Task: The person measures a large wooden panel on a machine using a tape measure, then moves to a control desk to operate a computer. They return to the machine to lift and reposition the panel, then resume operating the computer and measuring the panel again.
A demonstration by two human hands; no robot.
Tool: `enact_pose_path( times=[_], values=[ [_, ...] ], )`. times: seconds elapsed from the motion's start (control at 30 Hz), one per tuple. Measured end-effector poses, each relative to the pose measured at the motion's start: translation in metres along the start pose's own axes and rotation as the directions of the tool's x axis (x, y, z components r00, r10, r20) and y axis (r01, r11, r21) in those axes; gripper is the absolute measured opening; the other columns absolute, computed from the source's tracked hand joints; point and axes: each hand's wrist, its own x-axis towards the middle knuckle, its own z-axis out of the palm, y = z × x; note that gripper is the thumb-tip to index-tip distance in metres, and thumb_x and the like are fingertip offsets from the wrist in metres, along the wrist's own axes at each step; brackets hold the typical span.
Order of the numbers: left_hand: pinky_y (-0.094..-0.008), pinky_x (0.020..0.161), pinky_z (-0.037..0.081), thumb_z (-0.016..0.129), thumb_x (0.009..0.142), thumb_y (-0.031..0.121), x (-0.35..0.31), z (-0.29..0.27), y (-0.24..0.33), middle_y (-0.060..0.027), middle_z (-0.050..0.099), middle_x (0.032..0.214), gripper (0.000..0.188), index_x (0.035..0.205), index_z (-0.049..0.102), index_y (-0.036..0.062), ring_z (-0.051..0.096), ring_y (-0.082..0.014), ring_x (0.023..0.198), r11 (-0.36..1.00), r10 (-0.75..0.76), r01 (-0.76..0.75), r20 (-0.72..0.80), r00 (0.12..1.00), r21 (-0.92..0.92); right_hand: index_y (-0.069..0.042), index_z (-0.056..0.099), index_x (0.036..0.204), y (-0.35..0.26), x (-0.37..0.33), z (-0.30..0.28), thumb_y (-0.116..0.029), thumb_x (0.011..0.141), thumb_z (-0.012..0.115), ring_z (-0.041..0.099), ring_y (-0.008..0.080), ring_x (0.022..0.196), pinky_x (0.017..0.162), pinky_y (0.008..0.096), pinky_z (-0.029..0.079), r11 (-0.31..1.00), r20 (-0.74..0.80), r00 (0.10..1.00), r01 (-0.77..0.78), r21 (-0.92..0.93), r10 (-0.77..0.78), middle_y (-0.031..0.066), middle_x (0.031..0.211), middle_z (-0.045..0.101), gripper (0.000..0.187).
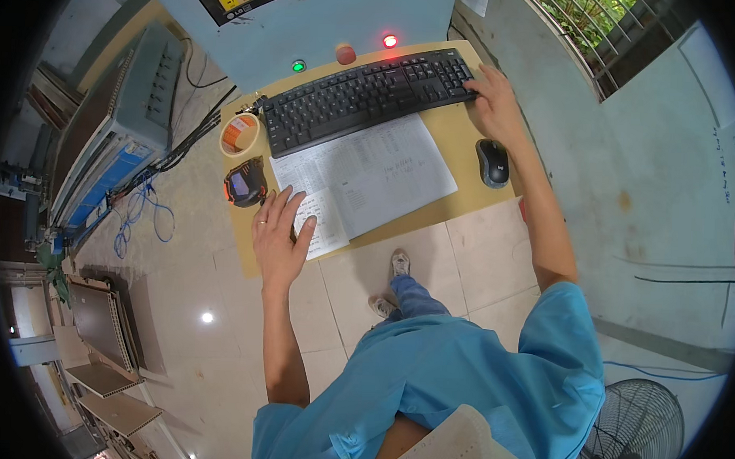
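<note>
Fingers of your left hand [280,241] spread, thumb apart, over left edge of papers [398,178] on yellow desk [456,135]. Your right hand [499,109] at number-pad end of keyboard [348,103], fingers slightly apart and bent; cannot tell whether keys are pressed. Keyboard lies aslant on desk, just beyond papers. Mouse [492,163] on desk, near your right wrist. Tape measure [246,182] beside your left fingertips, just below tape roll [240,134].

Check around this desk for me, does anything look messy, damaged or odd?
Yes: at left, a blue cable trails in loose, tangled loops beside the grey-and-blue cabinet. At right, a brownish stain marks the pale wall. Nothing looks spilled around the keyboard.
</note>
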Motion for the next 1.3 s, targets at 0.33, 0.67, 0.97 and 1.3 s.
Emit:
enact_pose_path(
  times=[0.33,0.67,0.97,1.3],
  values=[
    [-0.048,0.115,0.035,0.065,0.095,0.039,-0.006,-0.004,-0.005,-0.0078,0.057,0.144,0.045,0.133,0.063,0.0166,0.048,-0.0341,0.137,0.999,0.031,-0.032,-0.041,0.999,-0.005,-0.006,0.065,0.131,-0.034,-0.016,-0.028,-0.012,0.093,0.055,0.046,0.041,0.138,0.116,0.0464,0.035,0.971,-0.106,0.968,-0.22,0.09,0.229,0.0263,0.146,0.051,0.04],
    [-0.0477,0.116,0.032,0.06,0.097,0.041,-0.01,0.004,-0.009,-0.0099,0.057,0.143,0.044,0.133,0.063,0.0147,0.046,-0.0353,0.138,0.998,0.053,-0.055,-0.072,0.996,-0.029,-0.005,0.054,0.141,-0.108,-0.11,-0.015,-0.022,0.09,0.068,0.046,0.0447,0.136,0.113,0.0481,0.038,0.928,-0.241,0.909,-0.366,-0.067,0.341,0.028,0.148,0.048,0.056],
    [-0.0474,0.116,0.031,0.06,0.097,0.042,-0.012,0.006,-0.012,-0.0099,0.056,0.145,0.045,0.133,0.063,0.0153,0.046,-0.035,0.138,0.998,0.054,-0.056,-0.068,0.996,-0.036,-0.016,0.062,0.134,-0.108,-0.119,-0.009,-0.02,0.091,0.066,0.05,0.0445,0.13,0.105,0.0487,0.045,0.909,-0.196,0.904,-0.404,-0.102,0.38,0.0278,0.144,0.05,0.044],
    [-0.0457,0.117,0.032,0.061,0.096,0.044,-0.013,0.016,-0.02,-0.0088,0.056,0.146,0.046,0.134,0.063,0.0178,0.045,-0.0344,0.14,0.997,0.04,-0.046,-0.088,0.995,-0.064,-0.014,0.065,0.129,-0.11,-0.12,-0.006,-0.019,0.088,0.066,0.052,0.0432,0.128,0.104,0.0484,0.046,0.895,-0.258,0.882,-0.433,-0.111,0.395,0.0264,0.143,0.051,0.042]
  ],
)
